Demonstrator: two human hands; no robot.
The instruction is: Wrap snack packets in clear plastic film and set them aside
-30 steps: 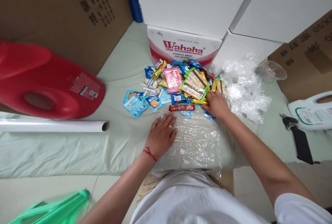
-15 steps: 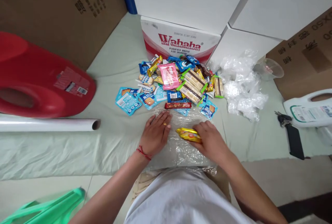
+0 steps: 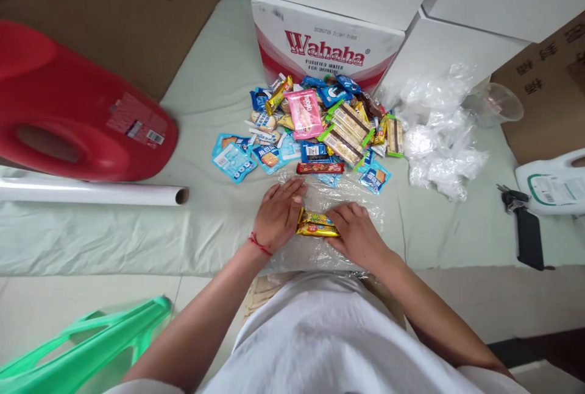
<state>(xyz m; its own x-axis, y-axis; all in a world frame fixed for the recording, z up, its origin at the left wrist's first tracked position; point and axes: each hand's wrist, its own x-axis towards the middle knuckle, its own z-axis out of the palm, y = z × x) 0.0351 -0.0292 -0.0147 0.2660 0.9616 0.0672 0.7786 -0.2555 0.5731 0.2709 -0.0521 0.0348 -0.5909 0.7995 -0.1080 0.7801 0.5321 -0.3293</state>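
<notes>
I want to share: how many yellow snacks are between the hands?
2: a nearer packet, toward the person's body, and a farther packet against it. The right hand covers their right ends; more may hide there.

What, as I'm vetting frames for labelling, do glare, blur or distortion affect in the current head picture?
In the head view, white glints break up the clear film and crumpled clear bags; the head view's left edge makes the red container look stretched; in the head view, the yellow packets look fairly sharp.
</notes>
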